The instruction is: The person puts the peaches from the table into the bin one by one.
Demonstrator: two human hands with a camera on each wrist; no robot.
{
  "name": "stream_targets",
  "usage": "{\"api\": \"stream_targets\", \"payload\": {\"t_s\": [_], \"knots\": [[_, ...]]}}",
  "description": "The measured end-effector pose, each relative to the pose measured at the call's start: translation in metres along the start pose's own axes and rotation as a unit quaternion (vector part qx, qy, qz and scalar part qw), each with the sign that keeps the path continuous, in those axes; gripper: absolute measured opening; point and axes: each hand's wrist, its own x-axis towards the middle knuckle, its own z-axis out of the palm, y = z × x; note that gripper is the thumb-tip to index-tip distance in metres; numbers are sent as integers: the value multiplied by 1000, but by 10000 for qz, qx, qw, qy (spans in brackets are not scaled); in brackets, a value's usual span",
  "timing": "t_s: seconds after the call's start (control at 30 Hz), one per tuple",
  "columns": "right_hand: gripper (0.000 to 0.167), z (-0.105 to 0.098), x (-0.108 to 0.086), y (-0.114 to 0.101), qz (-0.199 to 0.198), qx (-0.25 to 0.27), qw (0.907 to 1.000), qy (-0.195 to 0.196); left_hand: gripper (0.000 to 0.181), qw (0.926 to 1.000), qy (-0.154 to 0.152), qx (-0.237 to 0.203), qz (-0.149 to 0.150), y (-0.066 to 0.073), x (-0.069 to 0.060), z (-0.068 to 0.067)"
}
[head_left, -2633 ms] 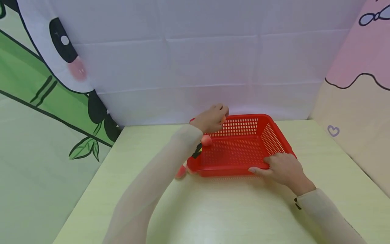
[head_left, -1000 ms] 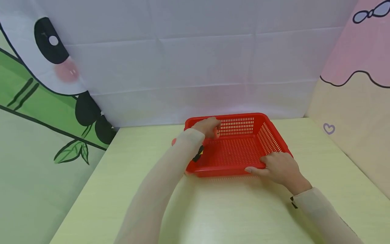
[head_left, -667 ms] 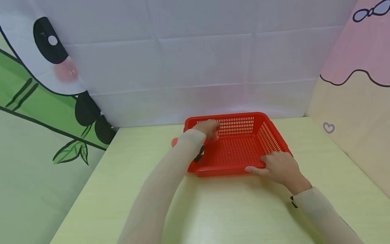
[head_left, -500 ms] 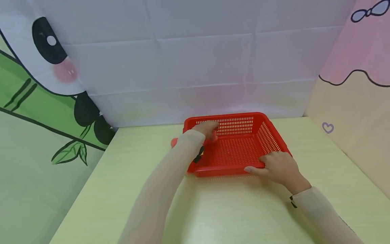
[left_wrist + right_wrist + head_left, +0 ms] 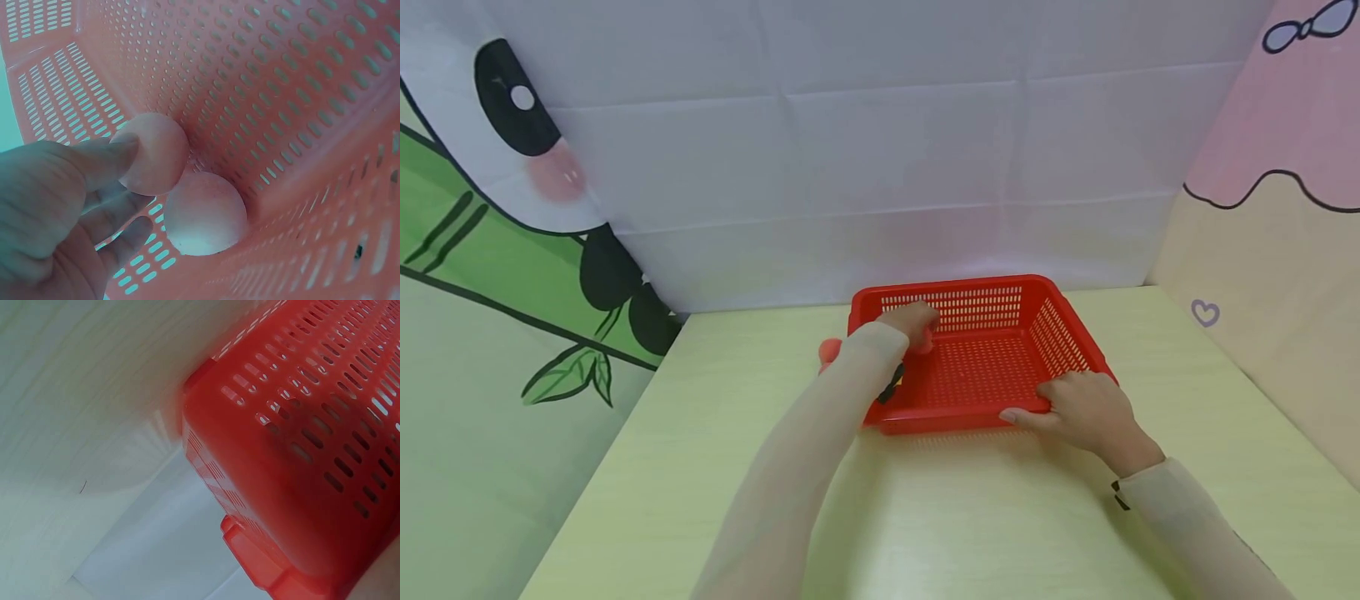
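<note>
My left hand (image 5: 912, 322) reaches into the left side of a red slotted basket (image 5: 1048, 287). In the left wrist view its thumb and fingers pinch a smooth, egg-like ball (image 5: 159, 156), coral in the head view. Touching it is a second egg-like ball (image 5: 206, 215), lying in the basket's corner. Another coral ball (image 5: 830, 350) shows outside, left of the basket, partly hidden by my left sleeve. My right hand (image 5: 1086, 417) grips the basket's near right rim, fingers over the inside and thumb along the front. Only a sliver of that hand shows in the right wrist view.
A pale wood-grain table (image 5: 760, 350) carries the basket. Behind it hangs a white cloth (image 5: 880, 167), with printed cloth on both sides. The basket's far side stands close to the back cloth.
My left hand has come down from above the basket's far left rim into the basket, carrying a ball. The right hand keeps its grip on the rim. The view has shifted slightly.
</note>
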Motion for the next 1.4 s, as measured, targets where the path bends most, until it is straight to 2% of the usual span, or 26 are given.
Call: {"api": "stream_targets", "payload": {"t_s": [0.13, 0.3, 0.6, 0.87, 0.97, 1.1, 1.2, 1.27, 1.33, 1.4], "knots": [[67, 0, 0, 0, -10, -9, 10000, -16, 46, 9992, 3, 390, 61, 0, 3, 2], [66, -1, 0, -1, -13, -37, 10000, -34, 43, 9932, 45, 1117, 312, 0, 7, 3], [66, -1, 1, 0, -16, -43, 10000, -38, 46, 9887, -13, 1478, 262, 0, 2, 0], [69, 1, 1, 2, -61, 12, 10000, 33, 50, 9968, 11, 794, 28, -1, -10, -7], [69, 1, 0, 2, -52, 3, 10000, 41, 51, 9969, 0, 793, 6, -1, -10, -9], [69, 2, 0, 2, -37, 24, 10000, 14, 58, 9993, -75, 322, -175, -1, -7, -12], [69, 2, 0, 2, -50, 33, 10000, 32, 59, 9994, -45, 329, 43, 0, -8, -21], [69, 1, 0, 2, -52, 30, 10000, 42, 54, 9968, 22, 658, 445, 1, -15, -30], [69, 1, 0, 2, -39, 16, 10000, 33, 51, 9908, 138, 1029, 862, 2, -24, -38], [69, 1, 0, 1, -24, 17, 10000, 5, 50, 9866, 283, 1149, 1127, 2, -33, -48]]}}
